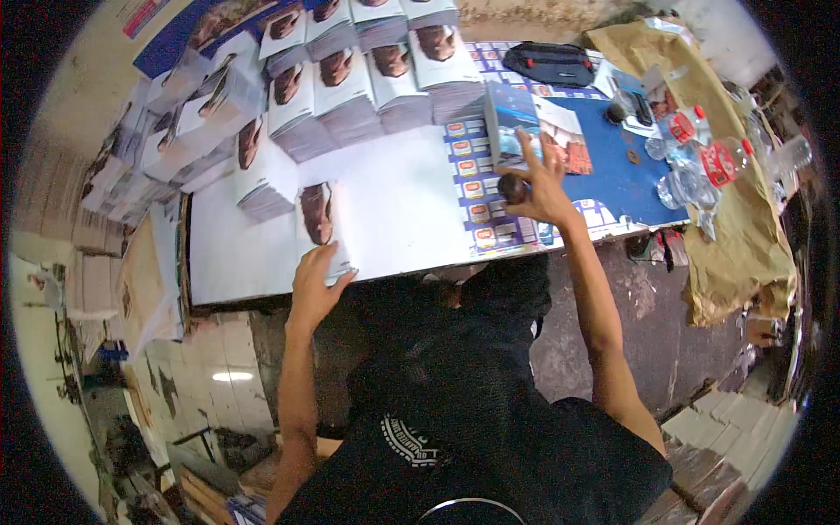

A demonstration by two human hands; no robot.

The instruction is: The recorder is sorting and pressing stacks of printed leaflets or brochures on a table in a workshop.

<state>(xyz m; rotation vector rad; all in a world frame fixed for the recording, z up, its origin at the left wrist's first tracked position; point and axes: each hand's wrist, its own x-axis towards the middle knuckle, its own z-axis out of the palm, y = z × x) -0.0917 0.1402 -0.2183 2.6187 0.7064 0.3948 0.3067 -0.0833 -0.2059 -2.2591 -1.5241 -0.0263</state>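
Note:
My left hand (313, 287) is at the table's near edge, touching the near end of a narrow white leaflet (317, 214) with a brown picture. Its thumb and fingers are spread in a V there. Farther right, my right hand (544, 188) reaches over booklets with blue picture covers (512, 114), fingers stretched apart. A dark round knob-like thing (514, 188) lies between its thumb and forefinger; whether it is gripped I cannot tell. Under that hand, part of the booklets is hidden. One taller stack of matching leaflets (264, 175) stands just left of the single leaflet.
Tall leaflet stacks (350, 96) line the table's back, with more piles (192, 131) at the left. A black pouch (549, 64) lies at the far right. Plastic bottles (722, 162) and brown wrapping paper (731, 236) crowd the right side. The white tabletop (394, 201) ends close to my body.

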